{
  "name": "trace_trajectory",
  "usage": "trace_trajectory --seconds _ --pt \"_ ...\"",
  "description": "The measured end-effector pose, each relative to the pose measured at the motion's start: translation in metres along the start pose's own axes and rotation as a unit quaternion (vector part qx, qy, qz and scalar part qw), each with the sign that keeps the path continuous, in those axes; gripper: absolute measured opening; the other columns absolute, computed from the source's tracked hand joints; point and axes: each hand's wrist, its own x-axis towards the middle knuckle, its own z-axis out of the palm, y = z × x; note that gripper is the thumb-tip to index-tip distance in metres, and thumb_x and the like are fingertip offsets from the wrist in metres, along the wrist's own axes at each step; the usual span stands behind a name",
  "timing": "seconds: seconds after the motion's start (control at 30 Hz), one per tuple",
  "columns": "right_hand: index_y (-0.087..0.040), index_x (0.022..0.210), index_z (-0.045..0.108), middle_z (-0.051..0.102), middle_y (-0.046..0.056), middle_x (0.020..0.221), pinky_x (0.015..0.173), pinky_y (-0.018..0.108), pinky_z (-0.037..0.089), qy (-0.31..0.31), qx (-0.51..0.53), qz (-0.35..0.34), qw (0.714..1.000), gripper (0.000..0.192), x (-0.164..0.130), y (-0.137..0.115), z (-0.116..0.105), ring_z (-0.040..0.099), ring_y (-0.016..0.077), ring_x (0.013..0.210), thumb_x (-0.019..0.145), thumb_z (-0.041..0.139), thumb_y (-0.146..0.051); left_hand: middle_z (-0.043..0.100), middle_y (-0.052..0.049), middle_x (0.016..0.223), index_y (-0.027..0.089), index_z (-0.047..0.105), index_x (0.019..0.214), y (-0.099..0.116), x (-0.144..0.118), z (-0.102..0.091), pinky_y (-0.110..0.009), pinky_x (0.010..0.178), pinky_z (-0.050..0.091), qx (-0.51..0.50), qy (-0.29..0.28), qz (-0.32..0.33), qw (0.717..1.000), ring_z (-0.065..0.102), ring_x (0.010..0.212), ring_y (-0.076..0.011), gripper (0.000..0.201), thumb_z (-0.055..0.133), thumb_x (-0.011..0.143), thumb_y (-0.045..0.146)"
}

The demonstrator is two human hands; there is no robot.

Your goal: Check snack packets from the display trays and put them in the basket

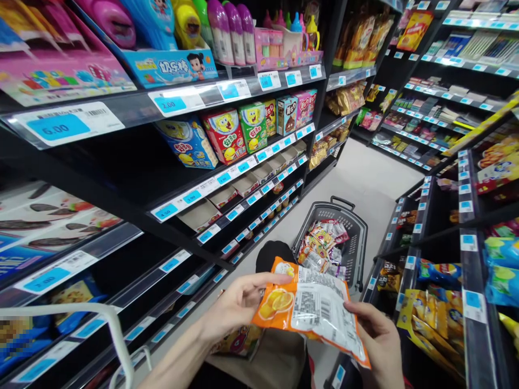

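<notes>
An orange and white snack bag [320, 305], with pictures of oranges on one end and dense printed text on its back, is held out in front of me. My left hand [241, 302] pinches its left end, fingers closed on the edge. At the right end, my right hand [377, 337] grips the bag with the thumb on top. Below the bag, near my lap, sits an open cardboard box [279, 359] with another colourful packet [239, 341] in it, partly hidden by my left arm. What lies under the held bag is covered.
On the aisle floor ahead stands a grey shopping basket [359, 254] containing several snack packets [320, 243]. Shelves with price labels and boxed snacks [225, 135] line the left. Bins of yellow bags [433, 324] stand at right. A white metal frame [117, 329] juts in lower left.
</notes>
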Motion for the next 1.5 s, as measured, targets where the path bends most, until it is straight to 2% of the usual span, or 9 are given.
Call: trace_trajectory --seconds 0.13,0.23,0.53,0.67,0.83,1.0,1.17,1.33,1.5 --pt "-0.024 0.071 0.077 0.072 0.002 0.068 0.058 0.022 0.051 0.032 -0.144 -0.153 0.977 0.004 0.002 0.001 0.0 0.066 0.0164 0.062 0.069 0.079 -0.027 0.07 -0.004 0.085 0.019 0.078 0.084 -0.002 0.007 0.002 -0.028 0.067 0.05 0.188 0.141 0.014 0.972 0.061 0.07 -0.0177 0.016 0.074 0.07 0.027" --pt "-0.02 0.063 0.067 0.056 -0.002 0.06 0.05 0.02 0.042 0.049 -0.234 -0.214 0.947 0.019 0.003 -0.001 0.002 0.052 0.0123 0.055 0.077 0.071 -0.032 0.058 -0.002 0.076 0.017 0.075 0.066 -0.003 0.009 0.003 -0.029 0.07 0.047 0.299 0.174 0.045 0.937 0.053 0.073 -0.0187 0.024 0.07 0.074 0.039" --pt "-0.022 0.099 0.069 0.072 0.006 0.094 0.081 0.032 0.054 -0.096 -0.062 0.009 0.993 0.028 0.002 0.003 0.01 0.067 0.0235 0.089 0.086 0.061 -0.045 0.042 -0.006 0.107 0.017 0.071 0.077 -0.015 0.015 0.0 -0.035 0.086 0.047 0.211 0.164 0.057 0.962 0.05 0.103 -0.0263 0.028 0.065 0.077 0.044" --pt "-0.02 0.108 0.068 0.072 0.008 0.094 0.075 0.033 0.054 -0.072 -0.033 -0.033 0.996 0.031 -0.01 0.004 0.031 0.068 0.0234 0.083 0.09 0.055 -0.042 0.036 -0.011 0.13 0.022 0.057 0.123 -0.034 0.013 0.011 -0.046 0.105 0.035 0.33 0.252 0.094 0.905 0.041 0.122 -0.0314 0.052 0.069 0.075 0.037" --pt "-0.021 0.092 0.064 0.063 0.003 0.075 0.064 0.026 0.048 -0.105 -0.287 -0.272 0.913 0.018 -0.014 -0.003 0.062 0.061 0.0175 0.069 0.093 0.046 -0.022 0.05 -0.012 0.135 0.025 0.039 0.14 -0.047 0.001 0.034 -0.043 0.097 0.046 0.189 0.016 0.042 0.981 0.05 0.12 -0.0304 0.066 0.063 0.083 0.048" --pt "-0.023 0.105 0.061 0.066 0.004 0.091 0.072 0.023 0.051 -0.247 -0.284 -0.355 0.856 0.035 -0.009 -0.011 0.056 0.065 0.0151 0.083 0.087 0.04 -0.001 0.062 -0.013 0.125 0.021 0.046 0.133 -0.052 0.008 0.031 -0.041 0.094 0.05 0.013 0.061 0.045 0.997 0.06 0.112 -0.0305 0.074 0.078 0.071 0.044" --pt "-0.026 0.116 0.06 0.06 0.008 0.11 0.084 0.03 0.052 0.045 -0.229 -0.321 0.918 0.041 -0.009 -0.011 0.021 0.061 0.0201 0.099 0.078 0.069 -0.011 0.063 -0.015 0.123 0.025 0.037 0.14 -0.051 0.005 0.02 -0.035 0.061 0.059 -0.053 0.07 -0.012 0.996 0.07 0.083 -0.0275 0.076 0.074 0.076 0.041" --pt "-0.032 0.141 0.041 0.068 0.011 0.12 0.079 0.038 0.059 -0.08 -0.044 -0.076 0.993 0.07 -0.006 -0.009 0.008 0.07 0.0252 0.097 0.079 0.072 -0.031 0.049 -0.01 0.141 0.042 0.011 0.149 -0.035 -0.001 0.021 -0.034 0.066 0.06 -0.033 0.059 -0.008 0.998 0.067 0.094 -0.0269 0.099 0.077 0.075 0.033" --pt "-0.028 0.113 0.071 0.077 0.008 0.104 0.068 0.029 0.06 -0.072 -0.211 -0.159 0.962 0.039 -0.001 -0.002 -0.006 0.074 0.0224 0.078 0.075 0.076 -0.028 0.064 -0.006 0.121 0.034 0.013 0.151 -0.033 0.0 0.018 -0.025 0.083 0.052 0.063 0.133 0.091 0.985 0.064 0.098 -0.0199 0.11 0.083 0.067 0.026"
